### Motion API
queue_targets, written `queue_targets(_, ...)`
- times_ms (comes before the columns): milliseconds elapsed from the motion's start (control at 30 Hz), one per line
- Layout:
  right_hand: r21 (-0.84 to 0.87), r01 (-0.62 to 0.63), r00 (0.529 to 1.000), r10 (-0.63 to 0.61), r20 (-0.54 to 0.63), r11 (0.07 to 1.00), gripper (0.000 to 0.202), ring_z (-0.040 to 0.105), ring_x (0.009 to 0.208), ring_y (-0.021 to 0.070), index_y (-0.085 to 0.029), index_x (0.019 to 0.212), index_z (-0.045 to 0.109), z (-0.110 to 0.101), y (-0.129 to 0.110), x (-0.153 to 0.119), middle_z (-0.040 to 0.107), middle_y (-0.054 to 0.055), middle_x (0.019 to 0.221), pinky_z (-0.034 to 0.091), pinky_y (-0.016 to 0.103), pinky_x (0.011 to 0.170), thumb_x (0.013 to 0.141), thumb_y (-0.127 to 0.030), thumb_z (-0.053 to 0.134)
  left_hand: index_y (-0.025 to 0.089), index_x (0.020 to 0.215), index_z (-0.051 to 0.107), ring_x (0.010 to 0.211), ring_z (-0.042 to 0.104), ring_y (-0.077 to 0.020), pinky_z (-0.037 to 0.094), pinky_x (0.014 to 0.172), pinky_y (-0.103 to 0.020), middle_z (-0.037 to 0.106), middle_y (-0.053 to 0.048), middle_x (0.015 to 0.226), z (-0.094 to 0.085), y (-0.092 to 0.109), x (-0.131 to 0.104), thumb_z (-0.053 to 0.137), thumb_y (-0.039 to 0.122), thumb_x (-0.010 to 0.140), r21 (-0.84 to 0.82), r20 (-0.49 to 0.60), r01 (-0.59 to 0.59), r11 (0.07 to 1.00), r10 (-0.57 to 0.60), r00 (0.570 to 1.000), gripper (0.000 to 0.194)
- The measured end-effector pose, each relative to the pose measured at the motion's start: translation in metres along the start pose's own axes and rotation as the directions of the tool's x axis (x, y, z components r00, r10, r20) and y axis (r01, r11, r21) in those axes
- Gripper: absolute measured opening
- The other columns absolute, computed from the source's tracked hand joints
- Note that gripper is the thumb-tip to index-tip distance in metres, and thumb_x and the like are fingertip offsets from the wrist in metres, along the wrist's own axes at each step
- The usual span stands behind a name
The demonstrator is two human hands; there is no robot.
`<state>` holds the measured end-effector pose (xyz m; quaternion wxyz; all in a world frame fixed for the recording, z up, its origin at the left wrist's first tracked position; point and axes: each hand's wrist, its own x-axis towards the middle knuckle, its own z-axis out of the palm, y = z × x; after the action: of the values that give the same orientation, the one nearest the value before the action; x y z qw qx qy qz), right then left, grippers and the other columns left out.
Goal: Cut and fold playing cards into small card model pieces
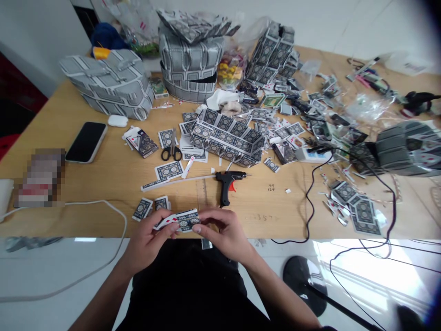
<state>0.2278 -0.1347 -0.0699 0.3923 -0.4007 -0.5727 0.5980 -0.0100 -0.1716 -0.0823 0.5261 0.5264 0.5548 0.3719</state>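
Note:
At the table's front edge my left hand [153, 236] and my right hand [222, 230] both pinch folded playing cards [188, 220]. The left end shows a white face with red diamonds; the right end shows a dark patterned back. Two small folded card pieces [142, 209] lie just beyond my left hand. A black hot glue gun [225, 186] with a red trigger rests past my right hand, nozzle pointing right. Scissors [171, 149] with black handles lie farther back, beside stacked cards [195, 154]. Behind the glue gun sits a long open box [227, 142] built from cards.
Woven card bags [110, 85] and a taller card basket [191, 69] stand at the back. Card scraps and packs clutter the right. A black phone [87, 141] lies at left. A black cable [312, 202] trails over the front edge, and a power strip [312, 155] sits right of centre.

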Motion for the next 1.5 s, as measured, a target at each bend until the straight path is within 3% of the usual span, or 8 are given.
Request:
queue_targets(133, -0.229, 0.067, 0.998, -0.066, 0.009, 0.971, 0.016, 0.071, 0.075, 0.0167, -0.019, 0.088, 0.078, -0.001, -0.004, 0.000, 0.079, 0.005, 0.086, 0.055, 0.027, 0.072, 0.096, -0.033, 0.083, 0.021, 0.100, 0.073, 0.070, 0.076, -0.0164, 0.065, 0.070, -0.023, 0.077, 0.000, 0.078, 0.004, 0.003, 0.000, 0.070, 0.043, 0.102, 0.016, -0.030, 0.011, 1.000, -0.011, 0.999, 0.022)
queue_targets(367, -0.321, 0.053, 0.999, -0.046, 0.028, 0.946, 0.017, 0.066, 0.074, 0.0156, -0.020, 0.083, 0.072, -0.006, -0.005, 0.000, 0.074, 0.002, 0.084, 0.049, 0.027, 0.070, 0.099, -0.025, 0.077, 0.021, 0.102, 0.074, 0.069, 0.078, -0.0173, 0.066, 0.069, -0.024, 0.080, -0.001, 0.081, 0.011, 0.007, -0.001, 0.072, 0.045, 0.100, 0.061, -0.099, 0.031, 0.998, -0.024, 0.995, 0.024)
queue_targets(567, -0.227, 0.060, 0.998, -0.061, 0.002, 0.972, 0.020, 0.063, 0.071, 0.0160, -0.019, 0.090, 0.078, -0.008, -0.009, -0.002, 0.075, 0.003, 0.083, 0.047, 0.027, 0.066, 0.099, -0.036, 0.079, 0.022, 0.092, 0.072, 0.066, 0.075, -0.0156, 0.063, 0.069, -0.023, 0.077, 0.001, 0.074, 0.010, 0.013, 0.005, 0.066, 0.043, 0.105, 0.066, 0.048, -0.001, 0.998, -0.003, 0.999, 0.025)
queue_targets(733, -0.230, 0.093, 0.995, -0.099, -0.015, 0.969, 0.027, 0.066, 0.072, 0.0159, -0.017, 0.093, 0.079, -0.008, -0.013, -0.003, 0.076, 0.005, 0.082, 0.049, 0.026, 0.067, 0.110, -0.031, 0.062, 0.022, 0.088, 0.066, 0.061, 0.071, -0.0140, 0.059, 0.062, -0.022, 0.075, 0.001, 0.071, 0.011, 0.015, 0.007, 0.060, 0.043, 0.109, 0.110, 0.147, -0.008, 0.994, -0.008, 0.989, 0.030)
queue_targets(933, -0.271, 0.048, 0.990, -0.081, -0.112, 0.961, 0.024, 0.065, 0.065, 0.0150, -0.018, 0.094, 0.078, -0.005, -0.004, -0.010, 0.076, 0.003, 0.077, 0.049, 0.024, 0.063, 0.107, -0.036, 0.068, 0.023, 0.087, 0.068, 0.068, 0.073, -0.0160, 0.058, 0.066, -0.023, 0.076, 0.000, 0.075, 0.010, 0.016, 0.005, 0.058, 0.043, 0.109, 0.276, 0.126, -0.088, 0.957, 0.055, 0.991, 0.032)
queue_targets(1100, -0.279, -0.037, 0.997, 0.016, -0.078, 0.959, 0.029, 0.063, 0.063, 0.0145, -0.019, 0.091, 0.075, -0.008, -0.005, -0.009, 0.072, 0.003, 0.073, 0.046, 0.023, 0.057, 0.109, -0.039, 0.063, 0.024, 0.085, 0.071, 0.068, 0.072, -0.0184, 0.057, 0.066, -0.024, 0.075, -0.002, 0.075, 0.006, 0.020, 0.006, 0.059, 0.039, 0.107, 0.407, 0.128, -0.196, 0.892, 0.157, 0.979, 0.029)
queue_targets(1267, -0.264, 0.002, 0.999, -0.015, -0.047, 0.964, 0.026, 0.063, 0.064, 0.0147, -0.020, 0.092, 0.078, -0.010, -0.006, -0.011, 0.072, 0.002, 0.073, 0.048, 0.023, 0.058, 0.107, -0.039, 0.068, 0.024, 0.087, 0.070, 0.067, 0.073, -0.0176, 0.057, 0.065, -0.024, 0.076, -0.001, 0.075, 0.001, 0.023, 0.008, 0.057, 0.037, 0.108, 0.390, 0.191, -0.235, 0.891, 0.171, 0.967, 0.028)
queue_targets(1500, -0.142, 0.026, 0.970, -0.059, -0.235, 0.990, 0.027, 0.065, 0.056, 0.0146, -0.020, 0.088, 0.079, 0.002, 0.003, -0.014, 0.074, 0.002, 0.067, 0.051, 0.024, 0.055, 0.101, -0.044, 0.077, 0.023, 0.086, 0.065, 0.064, 0.074, -0.0147, 0.055, 0.065, -0.021, 0.075, 0.002, 0.074, 0.001, 0.023, 0.007, 0.057, 0.034, 0.110, 0.354, 0.209, -0.240, 0.904, 0.174, 0.962, 0.027)
